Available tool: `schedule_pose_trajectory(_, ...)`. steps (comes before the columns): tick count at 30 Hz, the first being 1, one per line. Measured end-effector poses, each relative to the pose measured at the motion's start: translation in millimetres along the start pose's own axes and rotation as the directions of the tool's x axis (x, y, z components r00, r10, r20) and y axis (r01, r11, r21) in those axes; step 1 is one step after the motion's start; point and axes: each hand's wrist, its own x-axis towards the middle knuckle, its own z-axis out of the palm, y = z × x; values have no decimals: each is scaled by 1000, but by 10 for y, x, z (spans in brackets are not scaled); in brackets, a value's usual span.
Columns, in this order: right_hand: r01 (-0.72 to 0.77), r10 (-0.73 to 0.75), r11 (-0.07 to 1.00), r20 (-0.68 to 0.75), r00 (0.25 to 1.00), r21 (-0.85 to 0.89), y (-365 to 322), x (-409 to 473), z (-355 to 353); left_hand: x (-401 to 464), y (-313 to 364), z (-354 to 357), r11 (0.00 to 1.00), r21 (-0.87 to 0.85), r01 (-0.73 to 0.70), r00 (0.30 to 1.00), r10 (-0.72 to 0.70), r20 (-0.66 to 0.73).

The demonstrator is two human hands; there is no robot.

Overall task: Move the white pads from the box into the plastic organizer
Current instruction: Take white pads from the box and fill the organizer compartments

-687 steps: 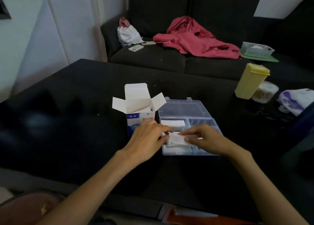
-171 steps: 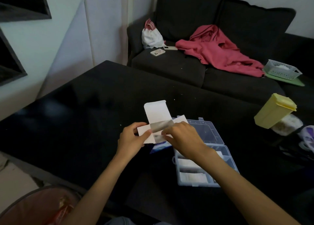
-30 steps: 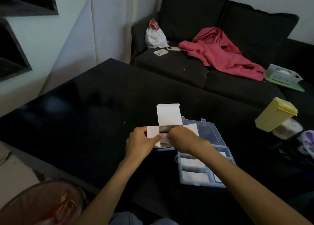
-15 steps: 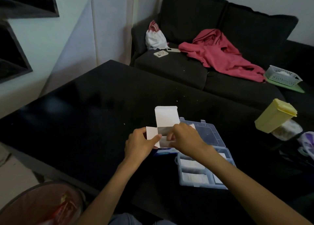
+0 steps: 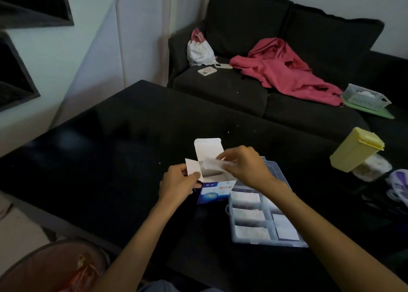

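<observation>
Two hands at the box (image 5: 215, 190), left hand (image 5: 177, 184) gripped its side flap, right hand (image 5: 244, 167) pinched a white pad (image 5: 213, 164) above its mouth, plastic organizer (image 5: 265, 220) just right of it.

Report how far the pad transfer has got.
Done: several white pads already lie in the plastic organizer. In hand: the right hand pinches one pad above the open box, which the left hand steadies. Left: placing it; the box's remaining contents are hidden.
</observation>
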Motion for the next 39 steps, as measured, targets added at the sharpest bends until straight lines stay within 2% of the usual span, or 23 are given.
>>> schedule_pose_trajectory(3,-71,79,985,-43,996,157,21,-24,-108,-6,24,-11,999,50,-5,999,7,-41)
schedule_pose_trajectory(5,-125,136,953,-20,990,277,28,-91,-207,-77,68,-30,984,175,-29,989,54,-138)
schedule_pose_trajectory(8,-229,214,867,85,973,443,83,-238,-356,-295,212,-40,910,337,-241,896,342,-284)
schedule_pose_trajectory(9,-269,232,840,135,963,472,114,-287,-394,-355,279,-30,883,351,-312,870,414,-268)
schedule_pose_trajectory(11,-332,247,799,230,941,501,180,-396,-463,-435,400,41,858,361,-366,886,440,-147)
schedule_pose_trajectory(15,-352,207,811,334,920,467,362,-592,-551,-516,547,317,843,392,-369,929,338,149)
schedule_pose_trajectory(18,-341,192,825,343,919,451,512,-697,-610,-524,570,504,833,436,-339,935,248,254)
schedule_pose_trajectory(22,-349,227,833,309,924,430,759,-798,-686,-480,577,796,876,318,-362,912,262,317)
schedule_pose_trajectory(26,-344,251,842,262,932,415,993,-901,-745,-362,565,1157,830,347,-436,887,331,323)
schedule_pose_trajectory(31,-315,268,884,179,947,344,1299,-1030,-658,-206,521,1506,797,377,-471,866,339,367)
schedule_pose_trajectory(36,-252,237,960,123,964,122,1512,-1167,-294,-158,299,1716,701,526,-481,860,260,440)
schedule_pose_trajectory(39,-192,184,980,120,976,54,1595,-1233,-132,-179,222,1753,618,579,-531,840,293,457)
